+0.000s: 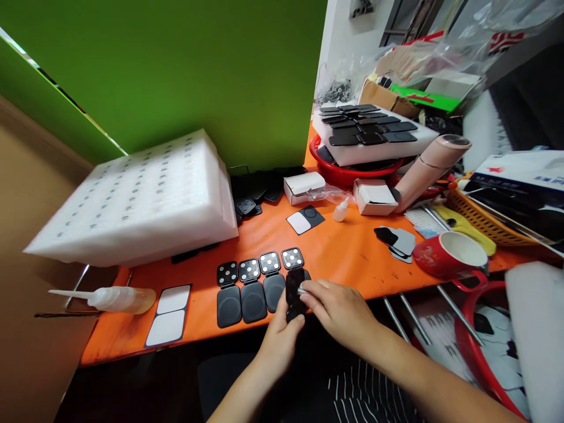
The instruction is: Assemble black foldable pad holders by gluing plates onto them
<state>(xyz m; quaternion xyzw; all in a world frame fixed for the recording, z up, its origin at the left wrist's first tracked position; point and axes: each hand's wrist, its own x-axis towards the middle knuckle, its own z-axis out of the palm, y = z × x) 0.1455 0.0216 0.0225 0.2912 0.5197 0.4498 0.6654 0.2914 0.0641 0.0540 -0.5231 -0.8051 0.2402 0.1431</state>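
Note:
My left hand (282, 336) is closed around a dark folding pad (294, 285), held upright above the table's front edge. Between the thumb and fingertips of my right hand (341, 308) is a small silver ribbed metal piece (302, 291), touching or very near the pad's side; whether it is a screw or a spring I cannot tell. Just behind my hands lies a row of black hinged pads (252, 302), unfolded flat. Their far halves (249, 269) carry white dots, and their near halves show a faint round outline. My fingers partly hide the rightmost one.
White foam blocks (132, 205) stand at left, beside a squeeze bottle (123, 299) and a white-faced card (168, 315). Behind are small white boxes (375, 197), a dropper bottle (341, 210) and a red basin (352, 174). A red mug (449, 258) and pink flask (434, 170) stand right.

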